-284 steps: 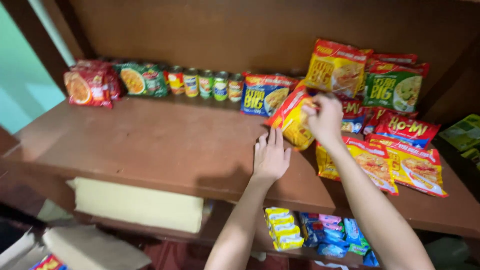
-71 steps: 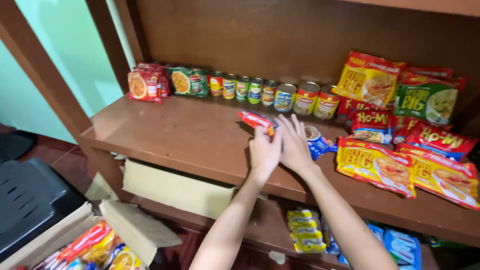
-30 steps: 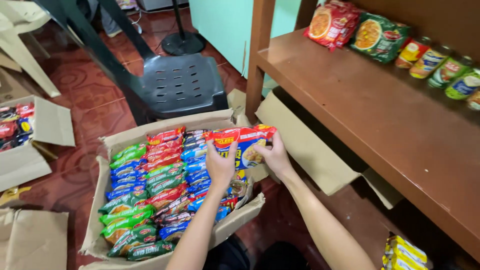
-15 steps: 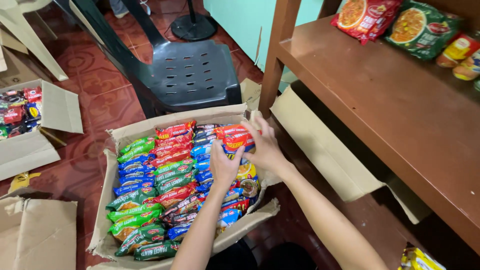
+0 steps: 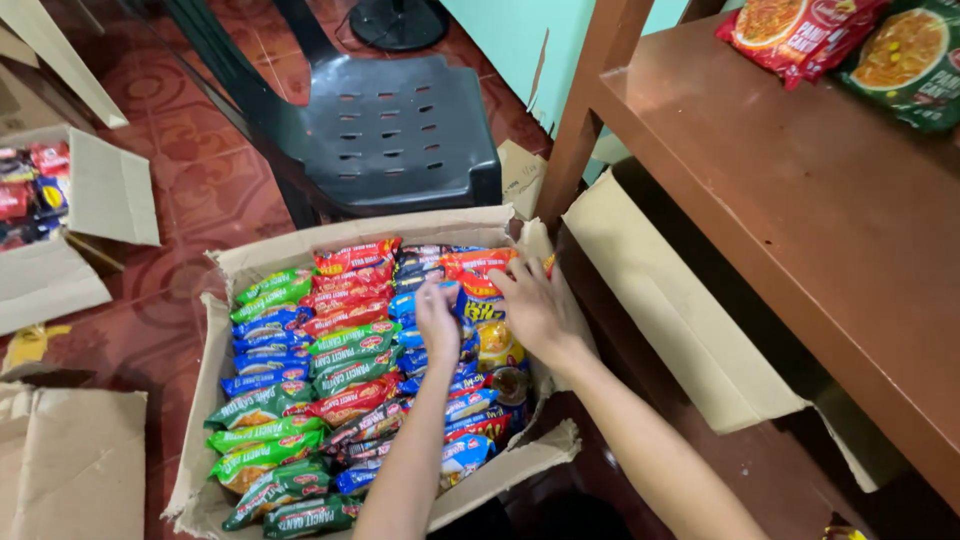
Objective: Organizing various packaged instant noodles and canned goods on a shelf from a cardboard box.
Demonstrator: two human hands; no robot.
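Open cardboard box on floor, packed w/ rows of flat snack packets: green, red, blue, orange. Red packet & green packet lie on shelf, top right. Second box w/ red packs at left edge.

A small shop's stockroom corner is showing here: a torn cardboard box is sitting on the red tiled floor, crammed with noodle packets, while more packets are lining a brown wooden shelf beside a plastic chair.
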